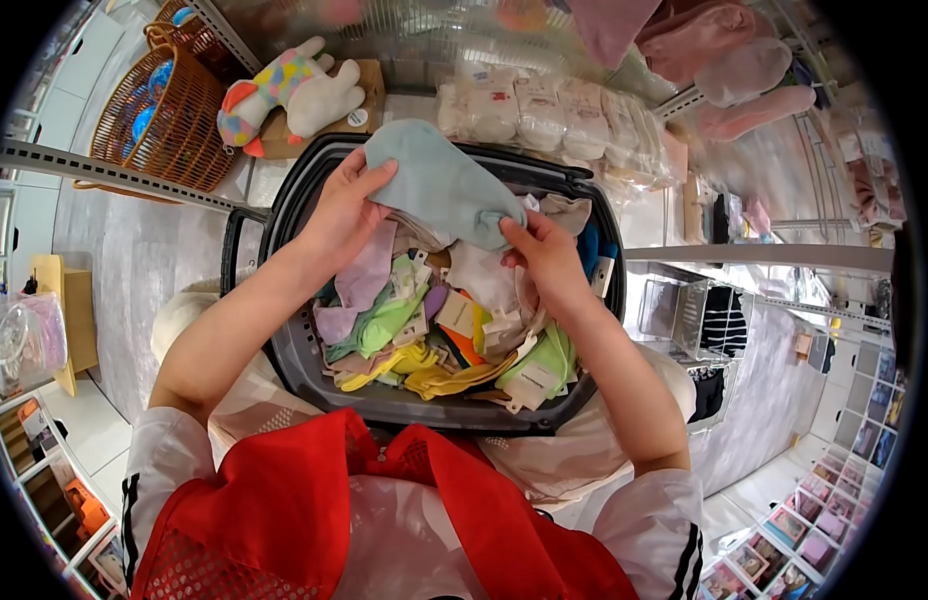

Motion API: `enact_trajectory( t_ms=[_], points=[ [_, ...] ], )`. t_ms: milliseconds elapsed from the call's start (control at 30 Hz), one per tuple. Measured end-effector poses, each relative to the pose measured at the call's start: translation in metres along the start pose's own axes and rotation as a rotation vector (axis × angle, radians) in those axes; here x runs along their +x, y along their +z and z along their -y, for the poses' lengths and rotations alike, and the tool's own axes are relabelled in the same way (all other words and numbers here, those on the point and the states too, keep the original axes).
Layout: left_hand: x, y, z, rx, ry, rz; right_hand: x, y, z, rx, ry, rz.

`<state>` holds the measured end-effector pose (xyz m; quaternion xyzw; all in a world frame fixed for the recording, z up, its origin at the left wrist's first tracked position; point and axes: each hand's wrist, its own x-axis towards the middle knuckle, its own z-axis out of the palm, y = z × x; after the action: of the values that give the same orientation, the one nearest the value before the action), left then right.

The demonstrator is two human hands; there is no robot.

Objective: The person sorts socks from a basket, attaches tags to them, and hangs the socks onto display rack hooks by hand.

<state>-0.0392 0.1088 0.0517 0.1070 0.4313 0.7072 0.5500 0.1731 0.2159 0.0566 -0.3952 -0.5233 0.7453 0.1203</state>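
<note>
A pale blue-grey sock [434, 180] is stretched between my two hands above a dark grey basket [289, 345]. My left hand [346, 212] pinches its left end between thumb and fingers. At its lower right end, my right hand [544, 250] grips the bunched fabric. Below them the basket holds a heap of folded socks with paper tags, among them a green one [394, 318], a yellow one [386, 366] and a lilac one [368, 265]. The sock partly covers the heap and the basket's far rim.
A wicker basket [179, 120] stands at the upper left beside a plush toy [294, 95] on a cardboard box. Plastic-wrapped packs [544, 110] lie beyond the basket. A metal shelf rail [764, 256] runs to the right, with wire baskets [692, 318] below it.
</note>
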Motion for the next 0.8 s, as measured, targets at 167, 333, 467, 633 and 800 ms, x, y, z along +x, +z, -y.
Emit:
enact_trajectory(
  t_ms=[167,333,467,633,800],
  points=[
    [-0.001,-0.001,0.006,0.079,-0.035,0.017,0.006,-0.013,0.007,0.107,-0.118,-0.149],
    [-0.007,0.006,0.013,0.151,-0.092,0.022,0.008,-0.025,0.016,0.183,-0.248,-0.267],
    [-0.012,0.009,0.024,0.33,-0.119,0.073,0.009,-0.034,0.025,0.276,-0.352,-0.346],
    [-0.024,0.01,0.038,0.941,-0.03,0.357,0.012,-0.048,0.029,0.493,-0.393,-0.272],
    [-0.031,0.013,0.043,1.0,-0.167,0.428,0.004,-0.041,0.032,0.551,-0.279,-0.151]
  ],
)
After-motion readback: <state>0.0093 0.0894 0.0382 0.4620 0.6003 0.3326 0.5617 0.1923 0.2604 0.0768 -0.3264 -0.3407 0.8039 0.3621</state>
